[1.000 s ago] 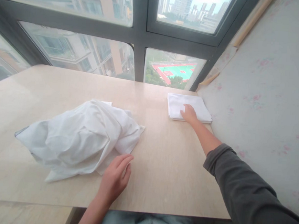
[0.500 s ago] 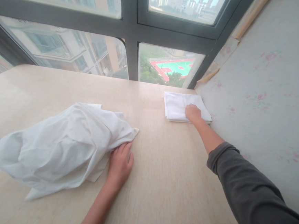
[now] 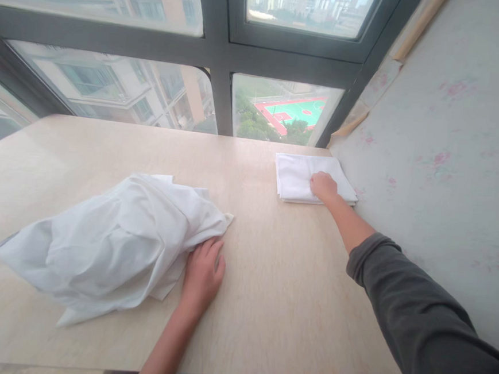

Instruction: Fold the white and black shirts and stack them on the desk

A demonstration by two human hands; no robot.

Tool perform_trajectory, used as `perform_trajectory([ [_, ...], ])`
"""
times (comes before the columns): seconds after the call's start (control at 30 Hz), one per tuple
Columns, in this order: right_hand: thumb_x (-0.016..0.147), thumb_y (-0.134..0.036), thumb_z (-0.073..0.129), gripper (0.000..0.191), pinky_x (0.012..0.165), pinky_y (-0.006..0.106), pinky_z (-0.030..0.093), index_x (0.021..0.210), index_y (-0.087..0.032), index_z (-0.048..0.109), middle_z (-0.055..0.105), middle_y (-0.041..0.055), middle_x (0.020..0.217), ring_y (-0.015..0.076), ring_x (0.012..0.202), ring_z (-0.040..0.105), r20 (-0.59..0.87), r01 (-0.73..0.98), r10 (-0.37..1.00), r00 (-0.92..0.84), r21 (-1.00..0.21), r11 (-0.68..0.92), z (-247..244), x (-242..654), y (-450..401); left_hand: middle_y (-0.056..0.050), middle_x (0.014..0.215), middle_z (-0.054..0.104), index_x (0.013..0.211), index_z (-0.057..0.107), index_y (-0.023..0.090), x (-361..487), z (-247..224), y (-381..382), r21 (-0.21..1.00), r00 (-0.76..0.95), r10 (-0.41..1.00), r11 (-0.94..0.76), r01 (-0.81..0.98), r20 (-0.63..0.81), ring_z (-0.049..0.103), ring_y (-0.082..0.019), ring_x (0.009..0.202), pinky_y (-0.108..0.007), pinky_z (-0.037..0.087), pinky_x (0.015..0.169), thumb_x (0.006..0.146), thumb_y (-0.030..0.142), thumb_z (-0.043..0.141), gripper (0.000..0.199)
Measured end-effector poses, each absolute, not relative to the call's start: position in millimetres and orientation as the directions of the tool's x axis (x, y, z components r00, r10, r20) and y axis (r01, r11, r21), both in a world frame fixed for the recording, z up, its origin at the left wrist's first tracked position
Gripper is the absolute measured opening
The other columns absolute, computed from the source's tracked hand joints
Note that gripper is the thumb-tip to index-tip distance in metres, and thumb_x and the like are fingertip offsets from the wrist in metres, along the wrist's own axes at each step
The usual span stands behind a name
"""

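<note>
A crumpled white cloth (image 3: 110,245) lies in a loose heap on the left half of the light table. My left hand (image 3: 203,270) rests flat on the tabletop against the heap's right side, fingers stretched out and thumb apart. The fingertips touch the cloth's edge. Over by the wall, a neatly folded stack of white cloth (image 3: 293,176) lies near the table's back right corner. On top of it sits my right hand (image 3: 324,186), its fingers curled closed against the upper layer. Whether they pinch any fabric is hidden.
The pale tabletop (image 3: 262,292) runs back to a dark window frame (image 3: 221,110). Along the right stands a wall with flowered paper (image 3: 441,162), peeling beside the window. Buildings and a sports court (image 3: 294,113) show through the glass.
The view has shifted slightly, so the heap appears a little further right. Both hands keep their places on the cloths.
</note>
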State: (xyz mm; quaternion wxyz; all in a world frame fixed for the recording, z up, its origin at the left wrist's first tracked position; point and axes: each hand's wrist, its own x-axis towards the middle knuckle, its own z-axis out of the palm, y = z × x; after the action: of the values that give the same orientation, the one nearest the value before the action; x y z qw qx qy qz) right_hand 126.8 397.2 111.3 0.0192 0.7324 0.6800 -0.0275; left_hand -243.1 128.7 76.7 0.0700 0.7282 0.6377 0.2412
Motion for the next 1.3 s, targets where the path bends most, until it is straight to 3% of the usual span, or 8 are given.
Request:
perform_trajectory([
  [0.23,0.1,-0.036,0.045,0.036,0.089,0.034,0.044,0.117,-0.016,0.069,0.062,0.0163,0.123,0.0265,0.112,0.055,-0.081,0.99,0.987,0.135,-0.039,-0.139,110.9,128.0,399.0,-0.014,0.132,0.063,0.124,0.061,0.015,-243.3,74.3,129.6,0.376,0.085,0.955,-0.193,0.906,0.285,0.059,-0.031,0.119,-0.049,0.048,0.099,0.094,0.02,0.048,0.033],
  [0.53,0.099,-0.022,0.042,0.032,0.087,0.032,0.043,0.117,-0.013,0.067,0.062,0.0173,0.121,0.0244,0.11,0.054,-0.053,0.994,0.993,0.108,-0.027,-0.109,113.6,122.7,396.9,-0.014,0.132,0.063,0.125,0.061,0.015,-243.6,73.7,129.5,0.379,0.082,0.954,-0.192,0.905,0.288,0.059,-0.032,0.119,-0.049,0.048,0.099,0.094,0.021,0.048,0.034],
  [0.73,0.1,-0.022,0.036,0.033,0.085,0.033,0.042,0.117,-0.009,0.062,0.06,0.021,0.123,0.0272,0.116,0.053,0.083,0.993,0.99,0.117,-0.025,-0.115,123.4,118.1,387.4,-0.014,0.132,0.064,0.124,0.061,0.016,-243.9,74.4,129.1,0.39,0.076,0.956,-0.187,0.902,0.282,0.059,-0.032,0.12,-0.049,0.048,0.1,0.094,0.021,0.048,0.033],
  [0.97,0.101,-0.029,0.033,0.035,0.071,0.034,0.04,0.12,-0.012,0.057,0.068,0.016,0.091,0.0278,0.083,0.063,0.223,0.961,0.938,0.265,-0.147,-0.236,149.9,127.9,389.0,-0.014,0.132,0.064,0.123,0.062,0.016,-243.7,74.5,129.2,0.413,0.064,0.962,-0.173,0.894,0.265,0.059,-0.032,0.12,-0.05,0.047,0.099,0.093,0.021,0.05,0.033],
  [1.13,0.096,-0.034,0.044,0.029,0.07,0.031,0.038,0.116,-0.019,0.058,0.066,0.0071,0.082,0.0222,0.077,0.059,0.332,0.926,0.93,0.156,-0.376,-0.021,169.6,149.8,380.9,-0.013,0.132,0.064,0.124,0.062,0.016,-243.8,74.0,129.2,0.413,0.065,0.964,-0.171,0.895,0.258,0.059,-0.032,0.118,-0.05,0.048,0.098,0.093,0.02,0.05,0.033],
  [1.2,0.091,-0.04,0.053,0.028,0.068,0.029,0.037,0.108,-0.02,0.061,0.06,0.0015,0.071,0.0194,0.07,0.054,0.254,0.902,0.967,0.026,-0.422,0.087,169.6,156.5,372.2,-0.013,0.131,0.064,0.123,0.062,0.016,-244.0,73.7,129.8,0.418,0.066,0.963,-0.175,0.892,0.263,0.059,-0.032,0.118,-0.049,0.048,0.098,0.093,0.02,0.05,0.033],
  [1.3,0.084,-0.043,0.061,0.025,0.063,0.028,0.032,0.074,-0.02,0.057,0.047,-0.0026,0.059,0.0154,0.06,0.044,0.049,0.911,0.986,-0.162,-0.375,0.169,166.4,161.6,358.0,-0.013,0.131,0.064,0.122,0.063,0.016,-244.4,73.5,130.6,0.432,0.055,0.962,-0.172,0.886,0.269,0.059,-0.032,0.118,-0.049,0.048,0.099,0.093,0.02,0.05,0.032],
])
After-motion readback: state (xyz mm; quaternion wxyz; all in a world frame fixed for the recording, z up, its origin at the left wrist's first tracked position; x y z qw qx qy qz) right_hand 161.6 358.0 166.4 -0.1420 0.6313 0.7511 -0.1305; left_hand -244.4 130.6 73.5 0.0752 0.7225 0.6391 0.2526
